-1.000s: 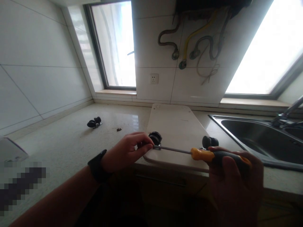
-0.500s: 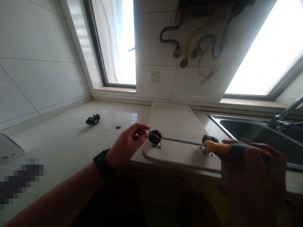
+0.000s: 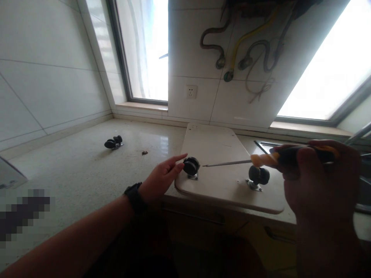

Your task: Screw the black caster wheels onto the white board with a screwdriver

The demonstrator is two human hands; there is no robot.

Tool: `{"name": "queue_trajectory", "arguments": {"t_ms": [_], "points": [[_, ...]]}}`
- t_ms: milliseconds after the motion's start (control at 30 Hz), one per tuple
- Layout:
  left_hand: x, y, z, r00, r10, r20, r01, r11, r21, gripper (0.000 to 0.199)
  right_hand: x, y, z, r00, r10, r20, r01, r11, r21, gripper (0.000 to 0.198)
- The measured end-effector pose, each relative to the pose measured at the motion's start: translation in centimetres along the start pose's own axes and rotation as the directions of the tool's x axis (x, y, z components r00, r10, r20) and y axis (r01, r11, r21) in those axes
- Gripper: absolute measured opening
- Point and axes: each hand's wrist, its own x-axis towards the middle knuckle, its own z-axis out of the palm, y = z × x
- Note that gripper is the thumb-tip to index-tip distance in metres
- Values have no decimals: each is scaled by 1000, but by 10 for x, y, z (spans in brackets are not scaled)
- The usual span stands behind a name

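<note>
A cream board (image 3: 214, 193) lies on the countertop with two black swivel casters on its near end. At the board's left corner my left hand (image 3: 162, 173) has its thumb and index finger against the edge of the left caster (image 3: 190, 166). In my right hand (image 3: 315, 173) is a yellow-and-black screwdriver (image 3: 263, 159), its shaft pointing left. The tip stops just right of the left caster, apart from it. Below the screwdriver's handle end stands the right caster (image 3: 259, 175) on its metal plate.
A loose caster (image 3: 113, 142) and a small pile of screws (image 3: 144, 153) lie on the countertop (image 3: 87, 173) to the left. A white box (image 3: 11, 173) sits at the left edge. The sink (image 3: 263, 146) is partly hidden behind my right hand.
The screwdriver's handle has risen and its tip has drawn slightly away from the left caster. More of the right caster shows. My left hand has shifted slightly right in the picture.
</note>
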Motion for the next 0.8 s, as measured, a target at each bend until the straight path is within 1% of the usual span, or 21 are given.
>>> {"name": "queue_trajectory", "arguments": {"t_ms": [67,133,233,333,500,633,800], "points": [[-1,-1,0,1000,16,18,-17,996,88,51,7,4,7,994,-46,101,49,998,-30,39],[-1,-2,-1,1000,22,6,-22,992,126,49,11,6,14,979,-76,188,87,995,-52,36],[-1,-3,-2,999,34,-23,-32,993,115,46,15,5,24,950,-95,297,120,991,-67,34],[-1,-4,-2,999,38,-29,-35,995,98,45,19,4,35,908,-102,407,140,988,-65,37],[-1,-5,-1,999,16,-31,-14,997,81,46,27,6,47,873,-42,486,105,989,-103,39],[-1,-4,0,999,13,-30,-11,997,75,45,30,8,51,827,-47,560,170,971,-170,35],[1,-4,1,1000,3,-22,-3,999,36,44,32,11,53,813,-27,582,195,954,-228,33]]}}
